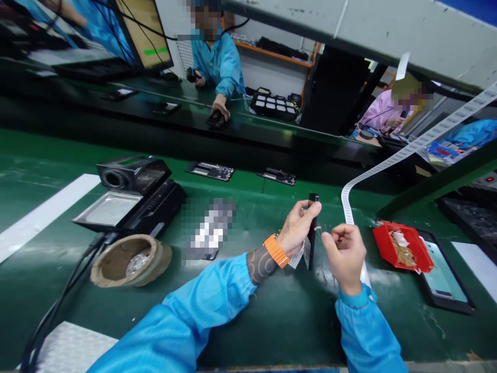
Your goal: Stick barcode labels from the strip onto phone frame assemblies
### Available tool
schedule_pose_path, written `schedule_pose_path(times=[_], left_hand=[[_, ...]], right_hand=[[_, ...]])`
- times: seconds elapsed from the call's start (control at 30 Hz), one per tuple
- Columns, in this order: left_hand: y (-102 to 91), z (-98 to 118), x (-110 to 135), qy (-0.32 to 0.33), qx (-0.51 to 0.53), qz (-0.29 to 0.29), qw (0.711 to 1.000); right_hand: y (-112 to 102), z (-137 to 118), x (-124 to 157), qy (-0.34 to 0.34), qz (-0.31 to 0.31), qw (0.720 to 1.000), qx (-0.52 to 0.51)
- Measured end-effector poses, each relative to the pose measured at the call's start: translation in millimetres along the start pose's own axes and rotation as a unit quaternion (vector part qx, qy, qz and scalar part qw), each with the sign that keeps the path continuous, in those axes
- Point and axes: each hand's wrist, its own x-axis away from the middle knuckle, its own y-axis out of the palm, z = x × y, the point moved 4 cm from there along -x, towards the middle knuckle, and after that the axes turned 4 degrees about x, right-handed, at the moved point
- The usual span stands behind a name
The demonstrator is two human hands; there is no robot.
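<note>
My left hand (pixel 298 228), with an orange watch strap at its wrist, grips a thin dark phone (pixel 311 243) turned edge-on above the bench. Thumb and fingers close on its upper part. Just right of it, my right hand (pixel 345 251) is closed in a pinch. A small pale piece shows between the phone and that thumb; whether my fingers hold it I cannot make out. Below my left wrist hangs a whitish sheet or label (pixel 297 257). Left of my hands lies another phone (pixel 213 230), partly blurred out.
Two opened phones (pixel 212 171) (pixel 277 176) lie on the green strip ahead. A soldering station (pixel 135 202) and a clay bowl (pixel 103 277) stand left. A red bin (pixel 382 248) sits by a tablet-like device (pixel 446 274) at right. A label strip (pixel 347 207) hangs down. A co-worker (pixel 217 62) works opposite.
</note>
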Motion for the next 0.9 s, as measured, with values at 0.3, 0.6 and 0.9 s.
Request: schedule_pose_path(times=[0.3, 0.6, 0.9], left_hand=[[2.5, 3, 10, 0.138, -0.028, -0.08, 0.987], [-12.3, 29, -8, -0.217, -0.164, -0.231, 0.934], [-38.6, 92, -129, -0.063, -0.184, 0.06, 0.979]], right_hand=[[5, -21, 8, -0.048, -0.073, 0.994, 0.067], [-5, -4, 0, -0.245, -0.197, 0.922, 0.225], [-33, 35, -19, -0.112, 0.057, 0.956, 0.265]])
